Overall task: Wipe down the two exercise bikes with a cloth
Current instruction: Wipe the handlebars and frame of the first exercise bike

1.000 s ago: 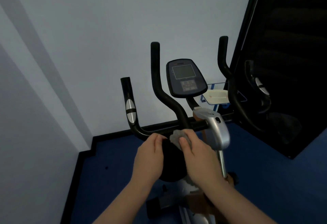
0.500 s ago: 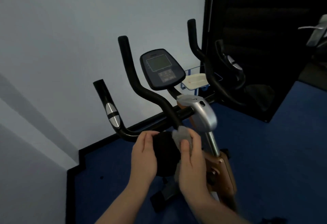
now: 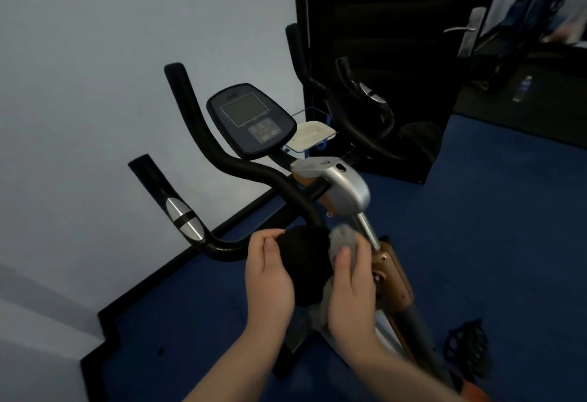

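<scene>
An exercise bike stands in front of me, with black handlebars (image 3: pixel 241 172), a dark console (image 3: pixel 251 120) and a silver stem cover (image 3: pixel 341 187) above a copper-coloured frame (image 3: pixel 394 271). A black rounded pad (image 3: pixel 305 265) sits at the middle of the handlebars. My left hand (image 3: pixel 270 277) holds the pad's left side. My right hand (image 3: pixel 351 287) grips a grey cloth (image 3: pixel 341 238) and presses it against the pad's right side. The bike's saddle and lower parts are mostly out of view.
A white wall stands close on the left, with a black skirting board along the blue carpet (image 3: pixel 495 226). A black door (image 3: pixel 381 52) with a silver handle (image 3: pixel 463 31) is behind the bike. A white tray (image 3: pixel 314 134) sits behind the console. A pedal (image 3: pixel 470 347) shows at the lower right.
My view has swung to the right, so the bike has shifted left and the door handle has come into view. Both hands stay on the black pad, the cloth sliding slightly down its right side.
</scene>
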Action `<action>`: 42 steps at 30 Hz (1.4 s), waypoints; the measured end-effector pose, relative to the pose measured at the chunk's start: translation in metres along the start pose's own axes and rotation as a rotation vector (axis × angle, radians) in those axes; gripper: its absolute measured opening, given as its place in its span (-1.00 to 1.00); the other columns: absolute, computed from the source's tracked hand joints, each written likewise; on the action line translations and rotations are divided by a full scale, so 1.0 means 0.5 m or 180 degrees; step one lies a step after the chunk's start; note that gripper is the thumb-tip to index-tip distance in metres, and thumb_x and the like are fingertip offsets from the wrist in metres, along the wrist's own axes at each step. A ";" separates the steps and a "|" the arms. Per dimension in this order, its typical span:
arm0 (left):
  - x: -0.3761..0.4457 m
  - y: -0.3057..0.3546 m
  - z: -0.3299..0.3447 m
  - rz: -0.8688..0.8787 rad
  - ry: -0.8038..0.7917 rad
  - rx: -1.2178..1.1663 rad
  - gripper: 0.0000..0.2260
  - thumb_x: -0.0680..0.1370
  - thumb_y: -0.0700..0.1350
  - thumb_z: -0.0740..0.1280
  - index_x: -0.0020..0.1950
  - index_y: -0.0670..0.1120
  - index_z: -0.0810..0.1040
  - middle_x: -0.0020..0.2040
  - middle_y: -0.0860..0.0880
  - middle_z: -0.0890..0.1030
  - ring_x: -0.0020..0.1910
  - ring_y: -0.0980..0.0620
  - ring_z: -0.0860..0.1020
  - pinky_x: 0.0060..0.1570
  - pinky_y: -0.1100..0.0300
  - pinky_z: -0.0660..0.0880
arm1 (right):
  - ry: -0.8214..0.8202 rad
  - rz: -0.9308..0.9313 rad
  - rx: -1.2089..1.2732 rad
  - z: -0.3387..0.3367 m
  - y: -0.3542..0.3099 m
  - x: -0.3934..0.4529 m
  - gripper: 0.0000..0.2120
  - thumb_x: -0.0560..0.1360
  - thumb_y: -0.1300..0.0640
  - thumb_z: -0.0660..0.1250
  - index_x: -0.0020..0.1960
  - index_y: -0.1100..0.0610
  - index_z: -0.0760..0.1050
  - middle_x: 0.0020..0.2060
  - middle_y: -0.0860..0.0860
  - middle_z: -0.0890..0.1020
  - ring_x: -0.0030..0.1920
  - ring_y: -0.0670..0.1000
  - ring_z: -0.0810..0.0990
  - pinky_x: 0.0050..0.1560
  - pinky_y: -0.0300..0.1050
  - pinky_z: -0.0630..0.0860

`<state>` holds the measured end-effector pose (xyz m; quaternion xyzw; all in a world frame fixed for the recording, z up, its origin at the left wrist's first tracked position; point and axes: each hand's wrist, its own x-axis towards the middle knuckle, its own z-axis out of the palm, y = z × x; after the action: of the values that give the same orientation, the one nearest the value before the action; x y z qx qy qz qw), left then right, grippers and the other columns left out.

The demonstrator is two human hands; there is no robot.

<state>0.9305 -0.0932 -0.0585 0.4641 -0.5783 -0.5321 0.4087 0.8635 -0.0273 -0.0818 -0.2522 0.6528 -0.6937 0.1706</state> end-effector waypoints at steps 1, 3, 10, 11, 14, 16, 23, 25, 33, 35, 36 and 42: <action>0.002 -0.001 0.000 0.0004 -0.0010 -0.0002 -0.74 0.69 -0.10 0.08 0.00 0.03 0.55 -0.06 -0.01 0.59 -0.08 0.07 0.57 -0.12 0.16 0.47 | -0.0083 -0.0109 -0.0176 -0.002 -0.013 0.028 -0.76 0.66 0.04 0.10 0.15 -0.31 0.38 -0.03 -0.40 0.56 0.01 -0.35 0.53 -0.11 -0.50 0.42; 0.004 -0.002 0.001 0.0036 -0.0015 -0.0003 -0.74 0.69 -0.13 0.08 0.00 0.01 0.55 -0.08 -0.01 0.59 -0.13 0.15 0.56 -0.17 0.26 0.46 | -0.0438 -0.0299 -0.0558 0.001 -0.041 0.078 -0.83 0.65 0.00 0.13 0.15 -0.21 0.43 -0.03 -0.26 0.58 0.01 -0.26 0.55 -0.04 -0.31 0.48; 0.003 0.000 0.000 -0.0258 -0.0026 -0.0534 -0.71 0.69 -0.09 0.09 -0.03 0.01 0.60 -0.08 -0.07 0.65 -0.10 0.01 0.62 -0.13 0.11 0.54 | -0.0659 -0.1334 -0.1521 -0.051 -0.023 0.060 -0.69 0.52 0.02 0.39 0.25 -0.04 0.54 0.12 -0.05 0.45 0.16 -0.14 0.43 0.20 -0.28 0.39; 0.002 0.001 0.001 -0.0283 0.0023 -0.0585 -0.70 0.69 -0.08 0.09 -0.04 0.00 0.61 -0.08 -0.07 0.65 -0.10 0.01 0.62 -0.13 0.13 0.55 | -0.0654 -0.1559 -0.1773 -0.054 -0.031 0.082 -0.70 0.48 0.05 0.45 0.20 0.00 0.59 0.11 0.00 0.46 0.15 -0.08 0.42 0.20 -0.20 0.40; 0.001 0.004 0.003 -0.0211 0.0109 -0.0611 -0.70 0.68 -0.09 0.10 -0.03 -0.03 0.62 -0.14 0.02 0.65 -0.17 0.16 0.61 -0.25 0.32 0.51 | -0.0807 -0.2316 -0.2479 -0.053 -0.061 0.118 -0.75 0.40 0.04 0.52 0.05 0.07 0.64 0.05 0.06 0.52 0.10 0.04 0.43 0.07 -0.07 0.39; -0.001 0.003 0.005 -0.0138 0.0165 -0.0612 -0.70 0.68 -0.12 0.10 -0.02 -0.07 0.62 -0.17 0.03 0.64 -0.23 0.22 0.60 -0.32 0.40 0.47 | -0.1131 -0.2915 -0.2824 -0.068 -0.050 0.106 -0.81 0.43 0.00 0.45 0.00 0.04 0.61 0.02 -0.01 0.51 0.06 0.00 0.42 0.01 -0.10 0.36; -0.013 0.004 0.007 0.0069 0.0337 -0.0386 -0.71 0.67 -0.16 0.11 0.04 -0.05 0.64 -0.06 0.00 0.67 -0.07 0.09 0.63 -0.14 0.30 0.52 | -0.1228 -0.3413 -0.2831 -0.083 -0.041 0.117 -0.85 0.44 -0.05 0.37 -0.03 -0.05 0.62 -0.14 -0.11 0.57 0.05 -0.01 0.46 0.30 -0.03 0.21; -0.018 0.003 0.007 0.0141 0.0370 -0.0407 -0.70 0.67 -0.17 0.11 0.07 -0.04 0.64 -0.03 0.02 0.68 -0.04 0.10 0.63 -0.12 0.33 0.52 | -0.1173 -0.3240 -0.2662 -0.068 -0.048 0.117 -0.82 0.42 -0.01 0.42 0.01 -0.04 0.63 -0.15 -0.12 0.59 0.03 -0.01 0.48 0.30 -0.01 0.23; -0.067 -0.014 0.009 0.0200 0.0302 -0.0561 -0.66 0.70 -0.04 0.02 0.26 0.09 0.57 0.10 0.18 0.64 0.07 0.31 0.57 -0.06 0.53 0.42 | -0.1507 -0.2891 -0.2559 -0.056 -0.062 0.070 -0.90 0.50 0.04 0.32 -0.01 0.03 0.48 -0.38 -0.11 0.56 -0.36 -0.04 0.52 -0.20 -0.07 0.44; -0.071 -0.016 0.000 0.0210 0.0186 -0.0536 -0.65 0.70 -0.03 0.00 0.31 0.07 0.53 0.16 0.17 0.62 0.13 0.31 0.55 -0.01 0.51 0.42 | -0.1632 -0.2622 -0.2842 -0.026 -0.085 0.081 -0.86 0.61 -0.02 0.19 0.07 0.02 0.44 -0.31 -0.07 0.60 -0.31 -0.03 0.57 -0.16 -0.08 0.44; -0.073 -0.017 -0.004 0.0205 0.0114 -0.0524 -0.64 0.69 -0.01 -0.01 0.34 0.07 0.51 0.19 0.16 0.61 0.16 0.29 0.54 0.02 0.49 0.43 | -0.1690 -0.2512 -0.2868 -0.019 -0.085 0.079 -0.81 0.63 -0.06 0.12 0.11 0.00 0.42 -0.24 -0.08 0.61 -0.25 -0.05 0.58 -0.14 -0.09 0.45; -0.073 -0.029 -0.014 0.0144 -0.0060 -0.0569 -0.64 0.68 0.01 -0.02 0.36 0.11 0.48 0.20 0.14 0.62 0.20 0.22 0.56 0.10 0.39 0.46 | -0.2465 -0.1585 -0.1619 -0.092 -0.042 0.045 -0.58 0.57 -0.20 0.08 0.42 -0.41 0.17 0.07 -0.33 0.29 0.04 -0.26 0.43 -0.05 -0.35 0.46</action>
<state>0.9475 -0.0594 -0.0713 0.4075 -0.5427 -0.5766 0.4549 0.8211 -0.0004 -0.0589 -0.6711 0.6099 -0.3888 0.1628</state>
